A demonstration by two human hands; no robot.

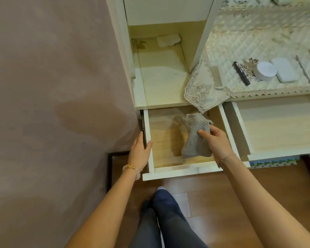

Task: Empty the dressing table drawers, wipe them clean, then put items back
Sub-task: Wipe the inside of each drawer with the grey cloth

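my right hand (216,140) pinches the grey cloth (195,135) above the open left drawer (151,140); my left hand (140,149) grips that drawer's left wall, thumb inside.

No text, label, brand, number or sign can be read anywhere in the view. The black tube (242,73), the round tin (264,70) just to its right and the white case (284,69) beyond that lie on the cloth-covered surface (249,33). All three are too small and blurred to show any print.
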